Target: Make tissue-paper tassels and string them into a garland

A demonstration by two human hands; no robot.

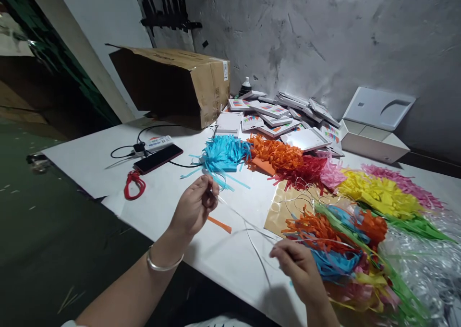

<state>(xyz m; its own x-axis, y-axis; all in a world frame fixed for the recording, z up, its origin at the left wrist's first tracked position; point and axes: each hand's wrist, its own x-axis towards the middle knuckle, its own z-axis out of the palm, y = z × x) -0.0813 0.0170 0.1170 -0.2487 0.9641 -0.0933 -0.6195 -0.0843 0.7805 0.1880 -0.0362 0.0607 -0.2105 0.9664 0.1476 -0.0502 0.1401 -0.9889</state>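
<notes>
My left hand (196, 204), with a silver bangle on the wrist, pinches one end of a thin white ribbon strip (242, 219) above the white table (108, 163). My right hand (297, 264) pinches the same strip lower down, near the table's front edge. The strip runs slack between both hands. Just right of my right hand lies a bundle of fringed paper flowers (338, 243) in orange, blue, green and yellow. A small orange paper strip (219, 224) lies on the table below my left hand.
Piles of fringed paper lie across the table: blue (223, 155), orange (275, 154), red (304, 171), yellow (378, 192), pink (406, 183). Behind them are stacked paper packs (277, 115), a cardboard box (173, 84) and an open white box (374, 125). A phone (157, 159) and red cord (134, 185) lie left.
</notes>
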